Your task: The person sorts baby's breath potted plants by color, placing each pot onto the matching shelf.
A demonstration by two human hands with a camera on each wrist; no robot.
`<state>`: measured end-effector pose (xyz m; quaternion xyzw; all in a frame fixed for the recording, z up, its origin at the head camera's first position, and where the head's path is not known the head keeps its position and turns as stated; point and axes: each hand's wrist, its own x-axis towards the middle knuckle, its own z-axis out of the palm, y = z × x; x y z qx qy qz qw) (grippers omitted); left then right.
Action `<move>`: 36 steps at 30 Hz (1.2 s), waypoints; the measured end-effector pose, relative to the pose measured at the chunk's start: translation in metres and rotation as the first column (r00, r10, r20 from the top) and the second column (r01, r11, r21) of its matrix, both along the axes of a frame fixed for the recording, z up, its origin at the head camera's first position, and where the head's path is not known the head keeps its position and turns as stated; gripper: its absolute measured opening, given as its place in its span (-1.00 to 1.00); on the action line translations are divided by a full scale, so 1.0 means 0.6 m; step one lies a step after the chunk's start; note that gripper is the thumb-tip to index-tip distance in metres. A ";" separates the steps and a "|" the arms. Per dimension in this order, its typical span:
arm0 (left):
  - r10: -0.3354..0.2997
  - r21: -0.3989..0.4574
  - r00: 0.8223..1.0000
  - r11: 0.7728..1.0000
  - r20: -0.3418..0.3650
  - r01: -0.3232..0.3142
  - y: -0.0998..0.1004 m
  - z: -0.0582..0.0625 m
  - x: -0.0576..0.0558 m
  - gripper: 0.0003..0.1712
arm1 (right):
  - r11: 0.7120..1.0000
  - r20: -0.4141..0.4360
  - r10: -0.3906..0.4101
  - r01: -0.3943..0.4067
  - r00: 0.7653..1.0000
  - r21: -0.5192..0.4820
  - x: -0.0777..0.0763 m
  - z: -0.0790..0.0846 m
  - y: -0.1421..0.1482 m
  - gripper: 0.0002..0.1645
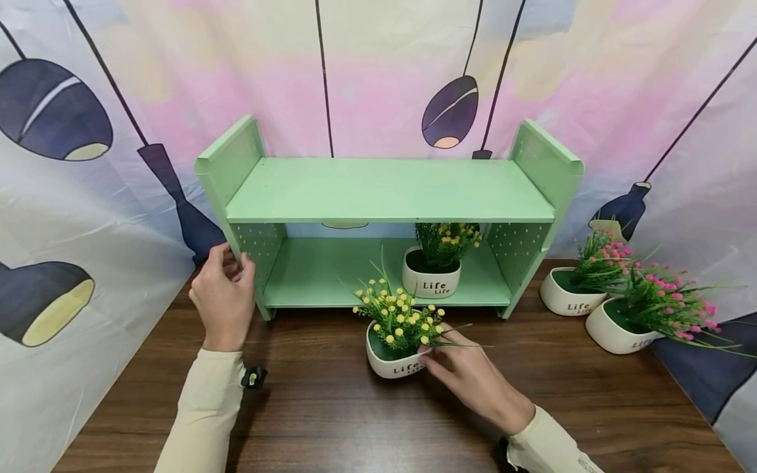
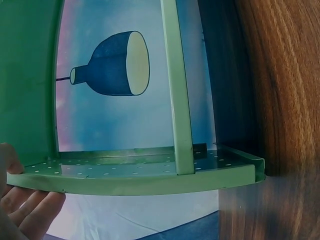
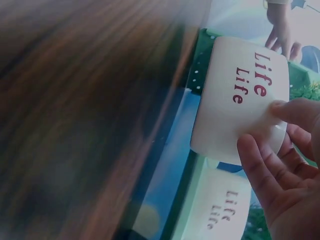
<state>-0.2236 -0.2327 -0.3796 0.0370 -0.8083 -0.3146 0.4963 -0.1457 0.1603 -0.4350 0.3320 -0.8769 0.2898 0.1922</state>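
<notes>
My right hand (image 1: 473, 378) grips the right side of a white pot with yellow flowers (image 1: 395, 364), in front of a green two-tier shelf (image 1: 390, 190). In the right wrist view, the thumb lies on the wall of the pot (image 3: 240, 120) by its "Life" lettering, with the fingers round its end. At the left, my left hand (image 1: 225, 302) pinches the front edge of the shelf's side panel. The left wrist view shows the thumb inside and the fingers outside that perforated panel (image 2: 125, 185).
Another white pot with yellow flowers (image 1: 432, 279) stands on the lower shelf, toward its right end. To the right of the shelf, two white pots with pink flowers (image 1: 570, 299) sit on the brown wooden table (image 1: 319, 407). A patterned cloth (image 1: 378, 79) hangs behind.
</notes>
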 end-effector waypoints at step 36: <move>-0.010 0.013 1.000 1.000 0.002 0.010 0.000 0.001 0.001 -0.76 | 0.990 -0.039 -0.127 0.124 0.991 -0.074 -0.100 0.055 -0.186 -0.87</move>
